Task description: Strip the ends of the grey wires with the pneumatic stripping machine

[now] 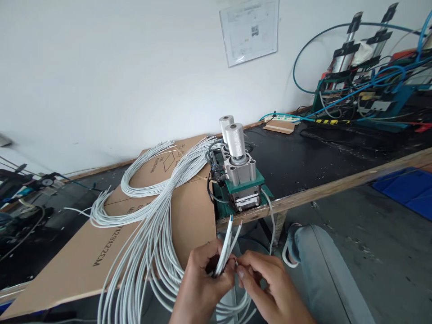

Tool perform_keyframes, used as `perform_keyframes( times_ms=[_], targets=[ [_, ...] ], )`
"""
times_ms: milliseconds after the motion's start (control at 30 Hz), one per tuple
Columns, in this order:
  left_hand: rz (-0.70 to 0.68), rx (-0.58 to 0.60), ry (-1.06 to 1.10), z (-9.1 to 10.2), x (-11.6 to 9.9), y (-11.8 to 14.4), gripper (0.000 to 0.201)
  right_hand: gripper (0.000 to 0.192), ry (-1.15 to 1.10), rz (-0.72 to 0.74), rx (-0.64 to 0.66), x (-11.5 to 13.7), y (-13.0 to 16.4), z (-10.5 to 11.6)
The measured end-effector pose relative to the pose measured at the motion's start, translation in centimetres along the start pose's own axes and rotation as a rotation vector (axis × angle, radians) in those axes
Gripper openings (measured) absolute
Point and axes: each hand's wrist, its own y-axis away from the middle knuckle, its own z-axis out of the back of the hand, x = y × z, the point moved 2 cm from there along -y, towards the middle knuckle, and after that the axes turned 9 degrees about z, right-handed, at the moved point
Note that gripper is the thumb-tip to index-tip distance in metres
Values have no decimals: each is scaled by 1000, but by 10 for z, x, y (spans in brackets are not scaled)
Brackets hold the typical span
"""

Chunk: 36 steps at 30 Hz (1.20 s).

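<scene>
Several white cables point(225, 252) stand up out of my left hand point(211, 270), which is closed around them near their ends. Coloured inner wires show at one cut tip. My right hand point(261, 281) touches the left at the fingertips, pinching a small wire end; its exact shape is too small to make out. A large bundle of white cables point(162, 202) lies looped on the cardboard point(189, 216) to the left and hangs over its front edge. Just beyond my hands, at the table edge, sits a small pneumatic press point(239, 166) with two knurled silver cylinders.
The black table point(286, 157) has a wooden front edge. Machines with blue air hoses point(371, 81) stand at the back right, near a power strip point(281, 118). More equipment point(30, 193) is at the far left. A sheet point(249, 33) hangs on the wall.
</scene>
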Motion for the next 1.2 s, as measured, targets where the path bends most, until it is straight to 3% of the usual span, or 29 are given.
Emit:
perform_keyframes(
  times_ms=[100, 200, 333, 500, 633, 733, 900, 1200],
  targets=[
    [-46, -6, -111, 0, -5, -1, 11, 30, 95, 45, 69, 2, 0, 4],
    [-189, -37, -254, 1, -10, -1, 12, 27, 151, 60, 128, 5, 0, 7],
    [-267, -45, -333, 2, -7, 0, 14, 33, 46, -23, 107, 5, 0, 9],
    [-134, 26, -212, 0, 1, 0, 14, 39, -452, -237, 18, -17, 8, -10],
    [18, 50, 25, -2, 5, 1, 18, 41, -928, -252, -122, -36, 11, -42],
    [72, 39, 170, -2, 8, 4, 21, 43, -1140, -269, -208, -41, 7, -61],
    [99, 35, 307, 0, 14, 7, 21, 42, -1257, -286, -230, -39, 1, -69],
    [47, -57, 172, -2, 15, 7, 34, 42, -1212, -313, -237, -38, 2, -65]
  ],
)
